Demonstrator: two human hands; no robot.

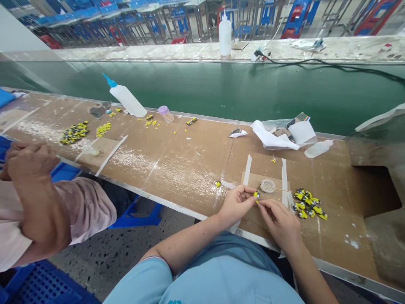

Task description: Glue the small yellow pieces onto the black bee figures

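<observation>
Between the thumb and fingers of my left hand (234, 205) is a small yellow, black and white figurine (256, 194). My right hand (282, 222) is closed in a pinch close beside it, fingertips at a tiny yellow piece (257, 202) by the figurine's lower edge. Just beyond my hands sits a small round clear dish (267, 185) with a thin stick reaching out to its right. Several similar figurines (308, 203) lie in a pile to the right of my right hand. A single yellow and black piece (218, 184) lies left of my left hand.
Cardboard (190, 160) covers the bench, with white tape strips (247, 169) near my hands. A plastic bottle (319, 148) and crumpled white paper (275, 135) lie behind. At left, a co-worker's arm (44, 194) is near yellow-black parts (74, 133). A green belt (190, 88) runs beyond.
</observation>
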